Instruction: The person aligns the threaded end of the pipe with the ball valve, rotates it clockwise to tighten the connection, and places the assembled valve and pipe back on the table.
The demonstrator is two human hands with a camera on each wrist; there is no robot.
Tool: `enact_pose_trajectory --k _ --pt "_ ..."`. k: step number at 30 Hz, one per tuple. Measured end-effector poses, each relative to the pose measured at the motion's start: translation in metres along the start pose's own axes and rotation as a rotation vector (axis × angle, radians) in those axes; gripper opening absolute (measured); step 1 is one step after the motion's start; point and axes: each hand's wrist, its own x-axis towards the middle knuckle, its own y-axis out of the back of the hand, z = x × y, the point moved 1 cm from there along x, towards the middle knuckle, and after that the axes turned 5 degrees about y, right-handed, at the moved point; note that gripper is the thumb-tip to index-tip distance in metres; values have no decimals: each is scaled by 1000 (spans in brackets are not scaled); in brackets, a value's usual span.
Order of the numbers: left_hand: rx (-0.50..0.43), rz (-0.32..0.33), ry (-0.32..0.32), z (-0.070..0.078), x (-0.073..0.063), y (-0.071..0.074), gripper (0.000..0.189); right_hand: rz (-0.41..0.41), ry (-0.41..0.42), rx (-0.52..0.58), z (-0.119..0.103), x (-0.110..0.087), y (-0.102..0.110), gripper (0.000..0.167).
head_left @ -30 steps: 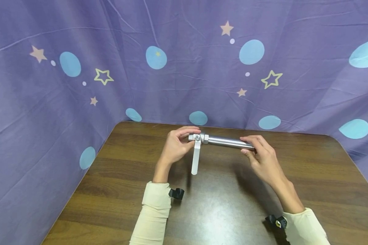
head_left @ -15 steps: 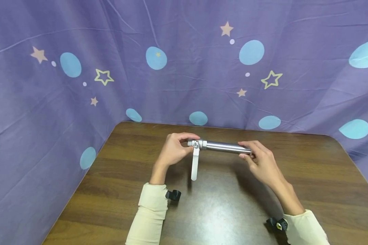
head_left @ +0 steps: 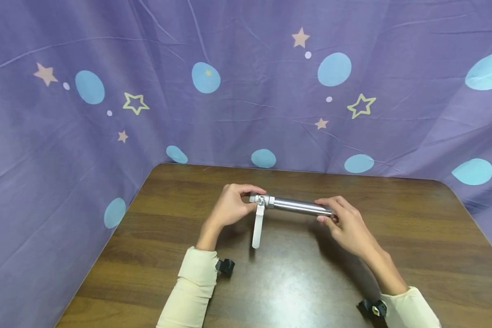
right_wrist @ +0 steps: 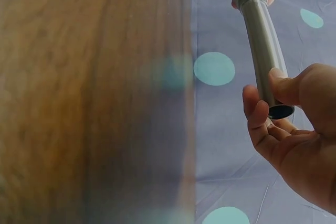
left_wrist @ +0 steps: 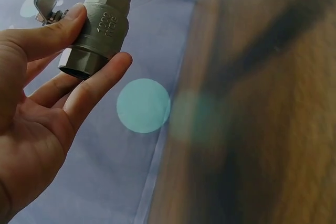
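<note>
A steel ball valve (head_left: pixel 264 200) with a long lever handle (head_left: pixel 257 228) is joined to a shiny metal pipe (head_left: pixel 299 206), both held level above the table. My left hand (head_left: pixel 231 207) pinches the valve body between thumb and fingers; raised lettering and the valve's open end (left_wrist: pixel 79 66) show in the left wrist view. At the pipe's other end, my right hand (head_left: pixel 348 225) grips it between thumb and fingers. That end (right_wrist: pixel 281 112) is hollow and dark inside, as the right wrist view shows. The lever points toward me, at right angles to the pipe.
The brown wooden table (head_left: pixel 147 255) lies beneath both hands. A purple curtain (head_left: pixel 238 91) with blue ovals and stars hangs behind it and along its left side. Black wrist mounts (head_left: pixel 225 266) are worn at both sleeves.
Both hands have brought the valve and pipe nearer to me and slightly left, lower in the head view. Their grip looks the same.
</note>
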Motion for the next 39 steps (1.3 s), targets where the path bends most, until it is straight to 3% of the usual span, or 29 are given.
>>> enact_pose_trajectory --k 6,13,18,27,39 --pt "68 -31 35 -4 -7 0 36 -41 -7 24 -2 -2 -2 41" --pt "126 -126 77 -9 -12 -1 41 -122 -29 62 0 -6 -7 40" --pt "157 -176 49 -11 -12 0 42 -124 13 62 2 -6 -8 38" --pt "270 -241 14 -15 -13 -2 44 -187 -21 42 3 -7 -10 38" --pt "301 -300 63 -13 -14 -3 45 -250 -46 -12 -2 -5 -4 30"
